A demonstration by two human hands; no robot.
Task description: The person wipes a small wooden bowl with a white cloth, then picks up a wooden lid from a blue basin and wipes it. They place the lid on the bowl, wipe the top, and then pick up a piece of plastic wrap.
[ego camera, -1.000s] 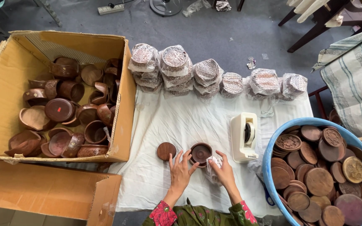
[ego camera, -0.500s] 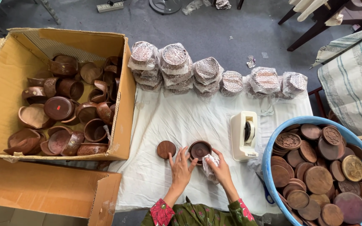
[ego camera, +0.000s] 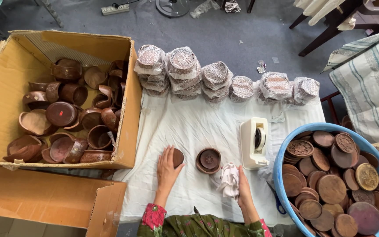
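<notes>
My left hand lies flat over a round brown wooden disc on the white cloth-covered table. Just to its right sits a round wooden holder, open side up, with no hand on it. My right hand rests lower on the table and grips a crumpled white rag.
A big cardboard box of brown wooden holders stands at the left. A blue tub of carved wooden discs sits at the right. A cream tape dispenser stands beside the tub. Several plastic-wrapped stacks line the table's far edge.
Both hands have let go of the wooden holder, which now sits alone. My left hand moved left onto the disc; my right hand drew back with the rag.
</notes>
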